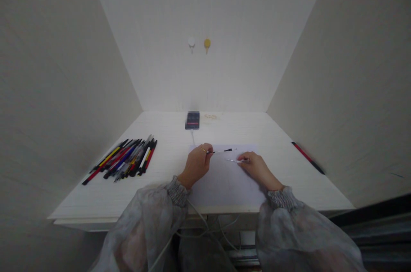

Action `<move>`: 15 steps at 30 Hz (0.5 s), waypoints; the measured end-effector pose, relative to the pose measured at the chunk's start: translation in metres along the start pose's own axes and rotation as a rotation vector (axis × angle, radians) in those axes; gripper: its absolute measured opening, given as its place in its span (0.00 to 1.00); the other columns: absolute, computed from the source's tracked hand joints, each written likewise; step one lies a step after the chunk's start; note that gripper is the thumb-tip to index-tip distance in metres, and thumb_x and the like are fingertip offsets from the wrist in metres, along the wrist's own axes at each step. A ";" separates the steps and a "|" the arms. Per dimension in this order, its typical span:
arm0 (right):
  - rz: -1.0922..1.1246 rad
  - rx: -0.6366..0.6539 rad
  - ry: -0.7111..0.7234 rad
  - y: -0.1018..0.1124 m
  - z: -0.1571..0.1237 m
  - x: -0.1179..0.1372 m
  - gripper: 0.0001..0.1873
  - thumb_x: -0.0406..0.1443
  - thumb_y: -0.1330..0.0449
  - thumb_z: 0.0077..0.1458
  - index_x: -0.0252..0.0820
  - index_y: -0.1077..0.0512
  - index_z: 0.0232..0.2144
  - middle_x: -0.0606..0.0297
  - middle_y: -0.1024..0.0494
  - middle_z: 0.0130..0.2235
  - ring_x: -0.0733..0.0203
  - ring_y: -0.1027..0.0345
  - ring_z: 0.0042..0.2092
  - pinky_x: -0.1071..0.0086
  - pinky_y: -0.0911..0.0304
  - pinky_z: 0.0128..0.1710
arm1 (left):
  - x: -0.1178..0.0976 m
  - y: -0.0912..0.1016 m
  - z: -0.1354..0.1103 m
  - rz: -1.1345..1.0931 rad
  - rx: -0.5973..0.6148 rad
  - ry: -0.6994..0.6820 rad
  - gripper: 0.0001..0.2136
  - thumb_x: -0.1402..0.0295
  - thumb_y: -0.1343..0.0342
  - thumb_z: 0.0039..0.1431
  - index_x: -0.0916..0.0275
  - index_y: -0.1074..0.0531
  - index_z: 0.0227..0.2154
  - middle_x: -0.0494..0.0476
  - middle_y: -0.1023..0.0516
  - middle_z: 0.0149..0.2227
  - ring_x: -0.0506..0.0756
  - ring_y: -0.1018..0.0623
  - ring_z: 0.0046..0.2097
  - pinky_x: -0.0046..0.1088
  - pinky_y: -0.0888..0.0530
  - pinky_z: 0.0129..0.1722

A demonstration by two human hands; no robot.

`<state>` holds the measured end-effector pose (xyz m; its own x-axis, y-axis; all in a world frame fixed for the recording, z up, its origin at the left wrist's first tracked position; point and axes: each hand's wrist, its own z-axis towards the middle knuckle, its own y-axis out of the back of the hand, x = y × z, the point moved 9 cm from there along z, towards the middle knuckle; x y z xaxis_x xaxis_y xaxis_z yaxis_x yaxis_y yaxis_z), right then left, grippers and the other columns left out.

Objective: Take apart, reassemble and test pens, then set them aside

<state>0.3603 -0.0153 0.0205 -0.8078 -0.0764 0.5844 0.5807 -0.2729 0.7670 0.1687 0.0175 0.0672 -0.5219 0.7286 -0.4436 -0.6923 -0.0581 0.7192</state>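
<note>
My left hand, with a ring on one finger, is closed in a pinch on a slim pen part. This part is pale in its middle and black at places along its length, and it points to the right. Across from it, my right hand pinches a thin whitish pen piece whose tip points left. A dark bit shows by the right fingers. The two pieces are apart, close above a white sheet of paper. Whether either piece is a refill or a barrel I cannot tell.
A heap of several pens lies on the left of the white desk. One red and black pen lies by the right wall. A phone with a white cable is at the back. Two hooks are on the back wall.
</note>
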 end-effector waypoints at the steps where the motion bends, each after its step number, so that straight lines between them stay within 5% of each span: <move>1: -0.008 -0.025 0.037 0.003 0.000 0.006 0.09 0.34 0.41 0.42 0.39 0.27 0.30 0.59 0.25 0.32 0.57 0.33 0.36 0.63 0.39 0.37 | 0.000 -0.001 0.000 0.000 0.007 0.000 0.04 0.71 0.56 0.55 0.62 0.38 0.33 0.54 0.31 0.30 0.52 0.31 0.34 0.28 0.34 0.35; 6: 0.092 -0.060 0.353 0.018 -0.004 0.063 0.23 0.37 0.42 0.47 0.41 0.37 0.47 0.56 0.34 0.49 0.57 0.41 0.50 0.63 0.43 0.47 | 0.000 -0.006 0.000 0.002 0.037 -0.012 0.05 0.71 0.56 0.55 0.62 0.37 0.33 0.55 0.30 0.30 0.52 0.30 0.34 0.29 0.33 0.36; 10: 0.098 0.020 0.361 0.009 -0.002 0.081 0.11 0.35 0.49 0.53 0.41 0.32 0.39 0.61 0.26 0.37 0.62 0.33 0.39 0.68 0.38 0.40 | -0.007 -0.009 -0.001 0.008 0.062 -0.073 0.08 0.71 0.57 0.57 0.62 0.36 0.38 0.56 0.29 0.35 0.53 0.30 0.38 0.30 0.34 0.39; 15: 0.092 0.017 0.311 0.002 0.001 0.076 0.09 0.33 0.50 0.53 0.40 0.30 0.32 0.64 0.25 0.30 0.63 0.32 0.32 0.71 0.38 0.33 | -0.017 -0.017 0.000 0.067 0.132 -0.146 0.09 0.66 0.56 0.57 0.62 0.33 0.35 0.55 0.29 0.33 0.52 0.31 0.37 0.29 0.35 0.38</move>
<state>0.3000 -0.0211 0.0670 -0.7426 -0.3902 0.5444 0.6521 -0.2359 0.7205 0.1889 0.0058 0.0625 -0.4803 0.8180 -0.3166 -0.5818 -0.0270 0.8129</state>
